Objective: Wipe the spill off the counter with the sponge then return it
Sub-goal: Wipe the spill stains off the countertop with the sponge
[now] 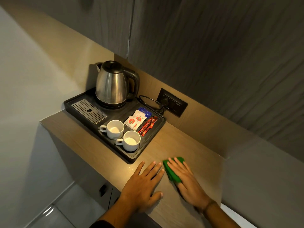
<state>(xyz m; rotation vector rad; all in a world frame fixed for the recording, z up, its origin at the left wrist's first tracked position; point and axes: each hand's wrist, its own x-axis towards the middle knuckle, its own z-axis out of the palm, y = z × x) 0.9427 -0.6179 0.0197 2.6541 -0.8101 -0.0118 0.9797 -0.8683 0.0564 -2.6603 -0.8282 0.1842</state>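
Your right hand (187, 181) presses flat on the green sponge (172, 171) on the bench (98, 155); your left hand (144, 183) rests open beside it.

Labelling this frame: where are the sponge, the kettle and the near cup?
sponge (172, 174), head view, green part left of the fingers.
kettle (111, 86), head view, steel body.
near cup (131, 141), head view, inside bottom.

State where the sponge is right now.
In the head view, the green sponge lies on the counter under the right hand, right of the left hand and below the tray.
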